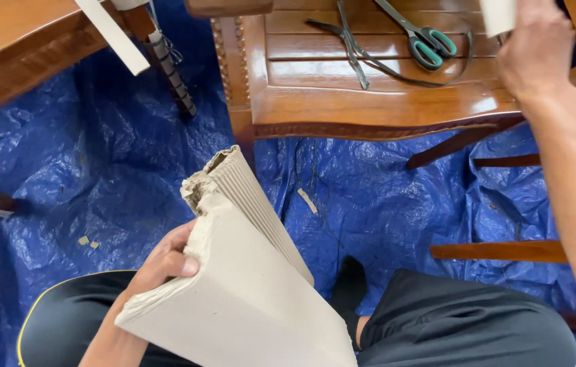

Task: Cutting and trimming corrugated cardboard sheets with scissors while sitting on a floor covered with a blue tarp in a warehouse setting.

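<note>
My left hand [163, 264] grips the left edge of a folded sheet of grey-brown corrugated cardboard [247, 272], held above my lap with its torn, ribbed end pointing up. My right hand [531, 47] is raised at the upper right over a wooden chair seat [315, 95] and closes on a white roll-like object [499, 15] that is cut off by the frame's top edge. On the seat lie scissors with green handles [424, 37] and a dark strap or cord [356, 51].
A blue tarpaulin [111, 183] covers the floor, with small cardboard scraps [307, 200] on it. A wooden table [9, 47] stands at the upper left with a wrapped leg [172, 71] and a white strip [114, 34]. Wooden rails [499, 251] lie at right.
</note>
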